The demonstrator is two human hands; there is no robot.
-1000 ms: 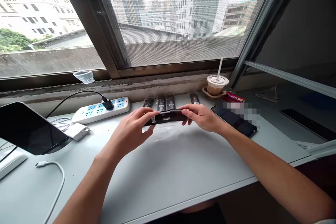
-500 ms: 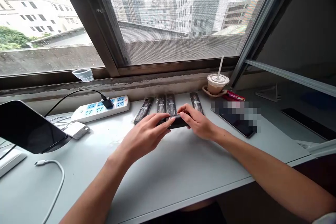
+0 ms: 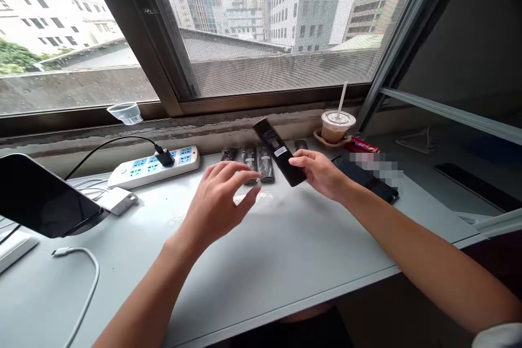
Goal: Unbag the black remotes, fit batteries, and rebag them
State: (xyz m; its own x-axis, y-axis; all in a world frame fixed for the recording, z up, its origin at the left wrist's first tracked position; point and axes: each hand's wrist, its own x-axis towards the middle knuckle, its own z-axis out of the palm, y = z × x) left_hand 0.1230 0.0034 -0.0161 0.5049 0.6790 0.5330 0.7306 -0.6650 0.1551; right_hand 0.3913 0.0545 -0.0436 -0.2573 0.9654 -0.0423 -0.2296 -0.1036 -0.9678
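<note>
My right hand (image 3: 322, 174) grips the lower end of a long black remote control (image 3: 279, 150), which tilts up and away toward the window. My left hand (image 3: 220, 204) hovers just left of it with fingers spread, holding nothing. Beneath the left fingertips a clear plastic wrapper (image 3: 255, 199) lies on the grey desk (image 3: 265, 261). Behind the hands several more black remotes (image 3: 261, 161) lie side by side near the sill; parts of them are hidden by my fingers and the held remote.
A white power strip (image 3: 153, 166) with a black plug sits at the back left, a dark tablet (image 3: 41, 198) and a white cable (image 3: 77, 261) at the far left. An iced drink cup (image 3: 336, 128) with a straw and a dark phone (image 3: 367, 179) lie to the right.
My right hand lifted the remote off the desk and tipped its far end upward. My left hand let go of it and opened.
</note>
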